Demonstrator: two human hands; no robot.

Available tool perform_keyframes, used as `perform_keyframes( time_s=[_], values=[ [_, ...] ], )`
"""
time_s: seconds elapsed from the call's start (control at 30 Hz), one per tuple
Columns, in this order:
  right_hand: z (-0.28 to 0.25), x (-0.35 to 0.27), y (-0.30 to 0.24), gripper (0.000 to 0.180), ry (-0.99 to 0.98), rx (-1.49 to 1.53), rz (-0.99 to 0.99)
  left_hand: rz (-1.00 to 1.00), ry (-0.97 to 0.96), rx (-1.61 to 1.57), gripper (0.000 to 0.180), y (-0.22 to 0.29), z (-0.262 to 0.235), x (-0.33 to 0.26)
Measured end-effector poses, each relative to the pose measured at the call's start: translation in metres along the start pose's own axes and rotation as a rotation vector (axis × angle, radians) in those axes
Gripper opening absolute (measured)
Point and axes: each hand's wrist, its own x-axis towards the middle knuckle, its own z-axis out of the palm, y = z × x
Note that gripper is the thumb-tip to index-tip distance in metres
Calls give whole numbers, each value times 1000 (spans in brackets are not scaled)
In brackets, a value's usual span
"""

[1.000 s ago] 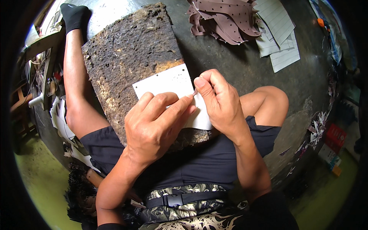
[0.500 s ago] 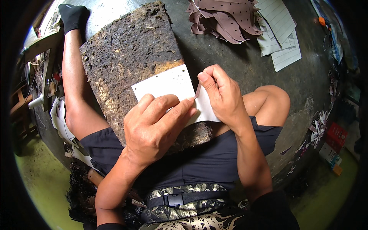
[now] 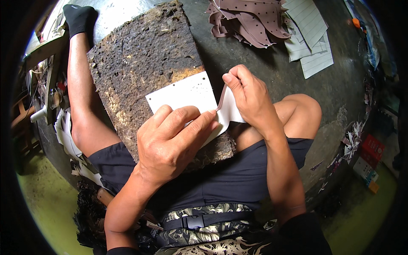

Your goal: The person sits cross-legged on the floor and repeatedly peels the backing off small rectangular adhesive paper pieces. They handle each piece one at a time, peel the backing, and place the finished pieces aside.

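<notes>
A white sheet piece (image 3: 185, 91) with small punched holes lies on a rough, dark board (image 3: 140, 55). Its right side is raised, and a narrow mauve strip shows along the bent edge. My left hand (image 3: 170, 136) bears on the sheet, index finger and thumb close together at the foot of that bend. Under this hand part of the sheet is hidden. My right hand (image 3: 250, 95) is closed, pinching the raised edge between thumb and curled fingers, just off the board's right side.
Mauve strips with dark holes (image 3: 246, 21) lie in a heap beyond the board, beside lined paper sheets (image 3: 312, 36). My legs flank the board. Scraps (image 3: 352, 138) and a red box (image 3: 372, 148) are at the right; a wooden frame (image 3: 44, 57) stands left.
My right hand has moved slightly right, drawing the sheet's edge up so the fold stands taller and more mauve shows. My left hand stays almost in place.
</notes>
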Motion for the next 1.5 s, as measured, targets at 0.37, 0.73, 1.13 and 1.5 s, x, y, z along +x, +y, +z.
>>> perform_keyframes(
  time_s=[0.37, 0.73, 1.13, 1.5],
  values=[
    [-4, 10, 20, 30, -4, -91, 9, 2, -8, -6, 33, 0, -1, 0],
    [-7, 13, 33, 32, -18, -124, 44, -20, -31, -29, 39, 2, -5, 0],
    [-7, 14, 40, 31, 68, -192, 42, 37, -83, 33, 37, 0, -3, 2],
    [-31, -23, -32, 38, 268, -247, 392, -36, -102, 115, 48, 20, -5, -11]
  ],
)
